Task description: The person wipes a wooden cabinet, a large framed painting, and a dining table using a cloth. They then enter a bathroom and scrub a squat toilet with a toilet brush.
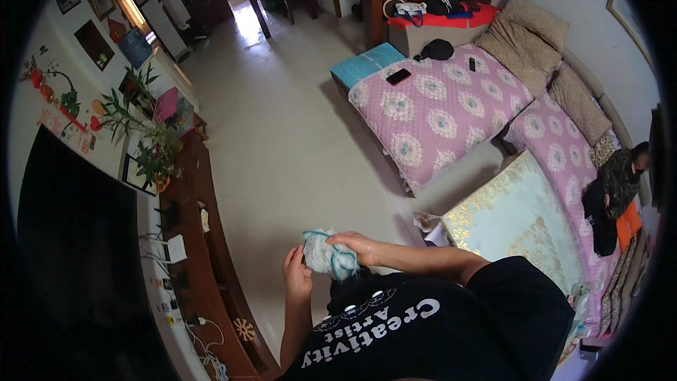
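Observation:
In front of my black T-shirt [391,323] I hold a crumpled white cloth [322,259] with a fluffy surface and teal edging, bunched up in the air above the floor. My left hand [297,271] pinches its left side between thumb and fingers. From the right, my right hand [357,246] grips the upper right part, thumb on top. The cloth's underside is hidden.
Along the left runs a wooden TV cabinet [198,254] bearing a white router [177,248] and a potted plant [156,161]. To the right stand a covered table [492,217] and a sofa with pink quilted covers [418,111]. A person [621,182] sits on the sofa at far right.

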`<state>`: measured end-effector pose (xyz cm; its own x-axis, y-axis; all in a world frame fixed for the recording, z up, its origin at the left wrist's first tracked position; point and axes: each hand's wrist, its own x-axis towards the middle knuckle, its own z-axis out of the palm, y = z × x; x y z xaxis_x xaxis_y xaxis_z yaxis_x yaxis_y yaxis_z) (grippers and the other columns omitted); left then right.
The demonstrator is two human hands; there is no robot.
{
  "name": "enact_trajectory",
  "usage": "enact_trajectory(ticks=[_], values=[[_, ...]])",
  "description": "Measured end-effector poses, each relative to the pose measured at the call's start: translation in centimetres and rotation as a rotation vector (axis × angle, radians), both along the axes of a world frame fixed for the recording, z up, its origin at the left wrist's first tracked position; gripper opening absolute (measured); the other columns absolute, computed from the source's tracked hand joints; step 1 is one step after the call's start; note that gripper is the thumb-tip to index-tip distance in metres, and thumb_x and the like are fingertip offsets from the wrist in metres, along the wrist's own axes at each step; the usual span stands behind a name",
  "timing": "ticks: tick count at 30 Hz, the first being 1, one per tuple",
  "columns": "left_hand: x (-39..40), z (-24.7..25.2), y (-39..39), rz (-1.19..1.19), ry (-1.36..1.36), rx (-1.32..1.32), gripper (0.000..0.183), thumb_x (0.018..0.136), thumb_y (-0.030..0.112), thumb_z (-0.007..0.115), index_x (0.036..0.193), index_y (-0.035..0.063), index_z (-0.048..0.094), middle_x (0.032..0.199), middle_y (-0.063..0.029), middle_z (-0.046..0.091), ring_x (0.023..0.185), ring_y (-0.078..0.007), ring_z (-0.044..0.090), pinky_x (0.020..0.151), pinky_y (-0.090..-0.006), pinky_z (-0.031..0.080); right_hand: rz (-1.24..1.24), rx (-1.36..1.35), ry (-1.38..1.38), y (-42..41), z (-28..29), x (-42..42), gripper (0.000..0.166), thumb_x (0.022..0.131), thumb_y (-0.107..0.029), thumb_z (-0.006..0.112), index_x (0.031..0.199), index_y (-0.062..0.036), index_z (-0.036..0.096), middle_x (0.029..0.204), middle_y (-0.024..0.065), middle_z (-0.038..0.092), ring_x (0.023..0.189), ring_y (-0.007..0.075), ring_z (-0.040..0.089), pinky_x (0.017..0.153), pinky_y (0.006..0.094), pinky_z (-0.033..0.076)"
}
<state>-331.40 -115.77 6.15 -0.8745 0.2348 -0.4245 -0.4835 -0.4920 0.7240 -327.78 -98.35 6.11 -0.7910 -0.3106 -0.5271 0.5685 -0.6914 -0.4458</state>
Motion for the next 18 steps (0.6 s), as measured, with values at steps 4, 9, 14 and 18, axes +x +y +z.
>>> enact_trajectory(ticks=[4,9,14,18], values=[[-9.3,-1.0,-0.9,-0.115,-0.019,-0.135,0.014,0.084,0.018,0.060,0.090,0.0064,0.056,0.075,-0.0036,0.059,0.062,-0.0102,0.056,0.056,-0.0204,0.040,-0.103,0.107,0.016,0.8,1.3,-8.5,0.027,0.080,-0.018,0.060,0.102,-0.0028,0.058,0.096,0.0070,0.061,0.086,0.0170,0.059,0.075,0.0322,0.049],[-21.4,1.1,-0.6,-0.255,0.056,-0.199,0.016,0.086,0.020,0.056,0.095,0.0058,0.057,0.079,-0.0058,0.061,0.066,-0.0133,0.058,0.060,-0.0236,0.043,-0.187,0.169,0.069,1.7,2.9,-18.5,0.021,0.082,-0.015,0.059,0.098,-0.0028,0.058,0.093,0.0072,0.062,0.082,0.0165,0.061,0.069,0.0309,0.051],[-30.1,2.0,2.3,-0.376,0.099,-0.164,0.022,0.086,0.022,0.056,0.100,0.0059,0.055,0.086,-0.0085,0.063,0.071,-0.0143,0.059,0.063,-0.0245,0.044,-0.349,0.136,0.008,4.2,1.0,-25.2,0.020,0.083,-0.011,0.055,0.098,0.0024,0.055,0.090,0.0119,0.063,0.077,0.0211,0.063,0.069,0.0356,0.053],[-34.4,1.4,6.0,-0.539,0.100,-0.198,0.029,0.088,0.029,0.052,0.108,0.0078,0.053,0.097,-0.0083,0.062,0.084,-0.0158,0.058,0.073,-0.0279,0.041,-0.437,0.085,-0.049,7.3,1.2,-30.5,0.019,0.084,-0.010,0.051,0.098,0.0031,0.055,0.090,0.0139,0.063,0.078,0.0237,0.063,0.070,0.0375,0.053]])
